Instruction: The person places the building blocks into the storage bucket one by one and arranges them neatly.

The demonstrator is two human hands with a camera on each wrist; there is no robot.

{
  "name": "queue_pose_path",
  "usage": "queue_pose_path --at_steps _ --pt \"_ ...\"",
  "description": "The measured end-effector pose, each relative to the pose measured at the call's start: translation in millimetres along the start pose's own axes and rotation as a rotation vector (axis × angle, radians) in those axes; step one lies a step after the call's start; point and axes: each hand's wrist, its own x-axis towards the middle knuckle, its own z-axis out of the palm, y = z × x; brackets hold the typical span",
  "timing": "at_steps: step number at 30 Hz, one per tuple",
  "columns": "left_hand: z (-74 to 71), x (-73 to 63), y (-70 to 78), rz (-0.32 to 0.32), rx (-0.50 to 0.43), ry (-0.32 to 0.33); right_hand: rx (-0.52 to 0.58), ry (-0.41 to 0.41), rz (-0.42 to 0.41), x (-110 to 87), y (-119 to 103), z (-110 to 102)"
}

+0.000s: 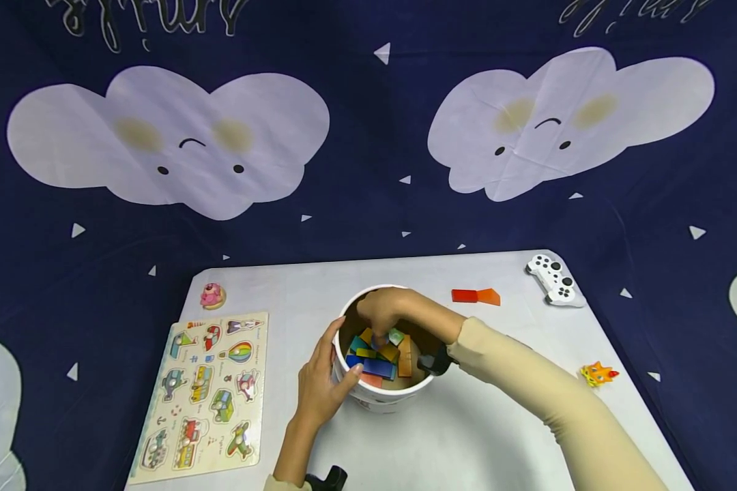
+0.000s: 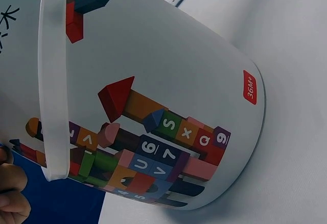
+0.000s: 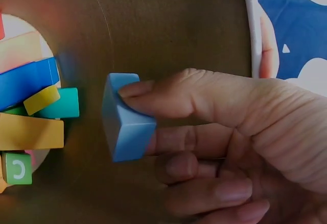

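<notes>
A white bucket point(image 1: 381, 404) printed with pictures of toy blocks stands on the table, with loose coloured blocks point(image 1: 377, 367) at its bottom. My left hand point(image 1: 325, 382) holds the bucket by its left side, thumb at the front rim. Inside the bucket, my right hand point(image 3: 219, 132) pinches a light blue block point(image 3: 130, 122) between thumb and fingers. Below that block lie a dark blue block point(image 3: 25, 83), a yellow block point(image 3: 42, 100), a teal block point(image 3: 64, 103) and a green block point(image 3: 19, 168) bearing a letter.
A wooden picture puzzle board point(image 1: 205, 395) lies at the left, with a pink round toy point(image 1: 212, 296) behind it. Behind the bucket to the right lie a red block point(image 1: 464, 296) and an orange block point(image 1: 488, 296). A white game controller point(image 1: 554, 279) and a small orange toy point(image 1: 598, 374) are farther right.
</notes>
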Motion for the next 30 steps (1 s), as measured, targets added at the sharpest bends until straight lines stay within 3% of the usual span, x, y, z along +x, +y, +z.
queue_pose_path --at_steps 11,18,23,30 --pt "-0.7 -0.3 1.4 -0.009 0.009 -0.002 0.033 -0.116 0.056 17.9 -3 8" --pt "0.2 -0.5 2.1 -0.013 0.003 0.007 0.001 -0.116 0.04 29.0 0 15" --pt "0.5 -0.4 1.7 -0.007 0.002 0.004 0.006 -0.094 0.076 28.3 -3 17" --pt "0.8 -0.4 0.0 -0.005 0.0 0.015 0.054 -0.088 0.058 24.5 -3 13"
